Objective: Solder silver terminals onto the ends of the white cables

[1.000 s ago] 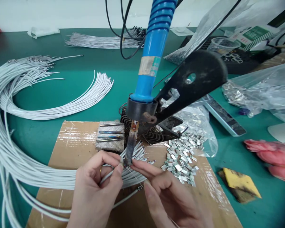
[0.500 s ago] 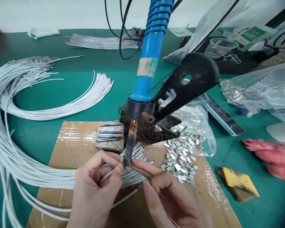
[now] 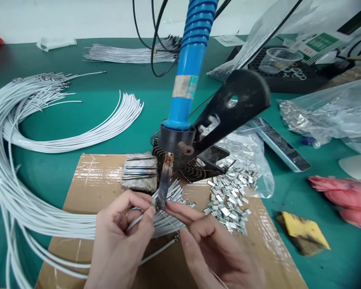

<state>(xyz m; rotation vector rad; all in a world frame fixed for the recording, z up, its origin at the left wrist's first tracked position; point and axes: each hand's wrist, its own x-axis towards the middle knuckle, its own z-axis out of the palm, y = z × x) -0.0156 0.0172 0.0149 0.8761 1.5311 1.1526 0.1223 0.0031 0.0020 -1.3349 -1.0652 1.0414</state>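
Observation:
My left hand point(image 3: 120, 241) pinches a white cable point(image 3: 135, 222) between thumb and forefinger, its end right at the dark tip point(image 3: 164, 192) of a blue soldering iron point(image 3: 184, 96). The iron points downward, held in a black stand bracket point(image 3: 234, 102). A thin solder wire point(image 3: 171, 222) runs through my right hand point(image 3: 219, 253), whose fingers are closed beside the tip. Fingertips and the iron hide the exact contact point at the cable end. Behind my hands lies a bundle of white cables point(image 3: 78, 224) on the cardboard point(image 3: 90, 172).
Small metal clips point(image 3: 227, 204) are heaped right of my hands, spilling from a plastic bag point(image 3: 267, 172). A grey block with metal rods point(image 3: 139, 172) sits behind my left hand. Further right are a phone point(image 3: 284, 146), a stained yellow sponge point(image 3: 303, 233) and pink material point(image 3: 345, 198).
Both hands stay at the iron tip with almost no movement. My right hand and the stand bracket appear shifted very slightly left; the surroundings otherwise look the same.

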